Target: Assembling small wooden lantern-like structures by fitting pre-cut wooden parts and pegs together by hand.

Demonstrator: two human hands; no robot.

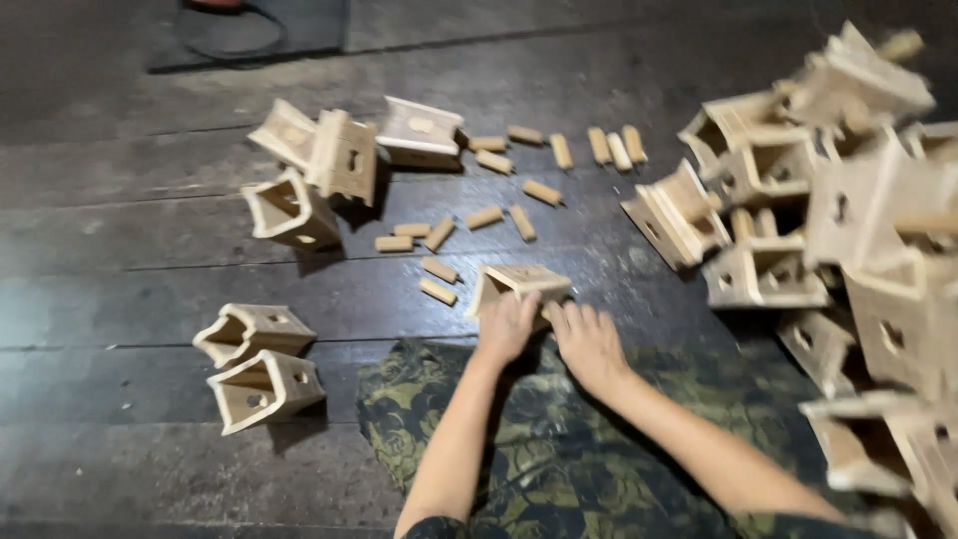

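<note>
A small tapered wooden box (521, 282) with an open top stands on the dark plank floor just ahead of me. My left hand (507, 327) rests against its near left side and my right hand (586, 341) against its near right side. Both hands hold the box, fingers laid along it. Short wooden dowels (439, 280) lie scattered on the floor just beyond the box. My legs in camouflage cloth (559, 449) lie under both forearms.
Two similar wooden boxes (257, 364) lie at the left, three more (329, 165) at the back left. A large heap of such boxes (828, 210) fills the right side. A dark cable (235, 40) loops at the top edge.
</note>
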